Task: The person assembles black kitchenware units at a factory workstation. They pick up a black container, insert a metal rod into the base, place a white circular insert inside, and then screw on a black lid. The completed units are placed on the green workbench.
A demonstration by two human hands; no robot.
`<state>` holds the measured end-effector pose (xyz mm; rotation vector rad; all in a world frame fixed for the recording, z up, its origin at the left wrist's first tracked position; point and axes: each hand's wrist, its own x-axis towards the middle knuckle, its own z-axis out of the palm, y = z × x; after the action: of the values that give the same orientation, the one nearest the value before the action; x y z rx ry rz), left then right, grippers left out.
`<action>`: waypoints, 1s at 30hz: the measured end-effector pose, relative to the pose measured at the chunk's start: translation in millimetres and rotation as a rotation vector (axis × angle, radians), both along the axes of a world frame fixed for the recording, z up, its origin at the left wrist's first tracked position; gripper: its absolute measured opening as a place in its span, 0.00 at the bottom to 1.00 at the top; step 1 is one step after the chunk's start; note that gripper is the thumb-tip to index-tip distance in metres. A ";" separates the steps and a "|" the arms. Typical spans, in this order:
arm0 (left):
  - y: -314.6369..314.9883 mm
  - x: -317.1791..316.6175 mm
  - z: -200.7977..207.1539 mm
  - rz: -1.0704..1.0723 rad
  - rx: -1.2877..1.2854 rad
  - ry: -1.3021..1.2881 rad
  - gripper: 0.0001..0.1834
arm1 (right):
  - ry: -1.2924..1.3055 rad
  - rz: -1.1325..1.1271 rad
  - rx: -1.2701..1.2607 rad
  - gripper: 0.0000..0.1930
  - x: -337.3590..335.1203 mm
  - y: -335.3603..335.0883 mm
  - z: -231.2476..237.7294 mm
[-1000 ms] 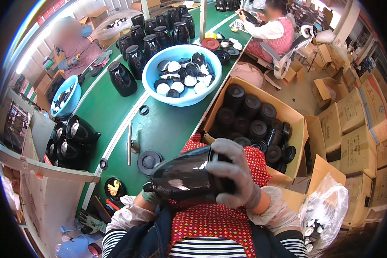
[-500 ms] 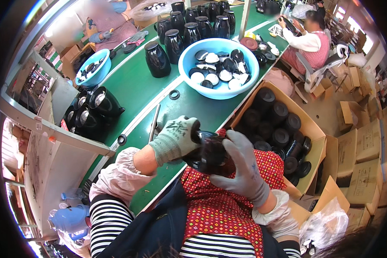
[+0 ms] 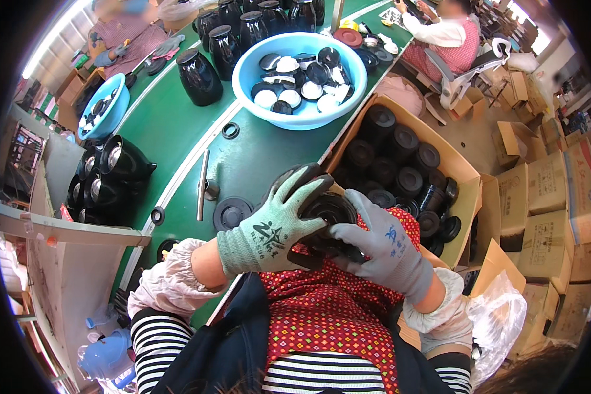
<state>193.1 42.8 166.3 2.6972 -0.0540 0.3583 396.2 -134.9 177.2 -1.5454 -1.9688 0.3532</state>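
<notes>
Above my lap, both hands are closed round a glossy black vessel point(image 3: 330, 209), its round end turned up toward me. My left hand point(image 3: 276, 226), in a green-grey knit glove, grips its left side with the fingers over the far rim. In a grey coated glove, my right hand point(image 3: 387, 243) holds the right side, the thumb lying along the near rim. The fingers hide much of the vessel's body. A black ridged disc point(image 3: 232, 214) lies on the green table point(image 3: 259, 154) beside my left hand. Farther left is a metal T-shaped tool point(image 3: 204, 187).
A blue basin point(image 3: 295, 121) holds black and white lids. Several black jugs point(image 3: 200, 77) stand behind it; others lie at left point(image 3: 121, 157). At right, a carton point(image 3: 463, 172) holds black round parts. Black rings point(image 3: 230, 130) lie on the table. Two people sit farther off.
The vessel has turned so its round end faces up, and my hands have shifted their hold round it. The black disc and the T-shaped tool now show more fully. My view has shifted.
</notes>
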 end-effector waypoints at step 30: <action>-11.8 -80.6 -92.4 0.531 -0.187 -0.199 0.60 | 0.563 -0.687 0.174 0.12 56.4 -34.1 -59.1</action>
<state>112.5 30.9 74.0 2.4459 0.6149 0.7463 452.7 -169.0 118.1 -1.6664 -0.9478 0.2722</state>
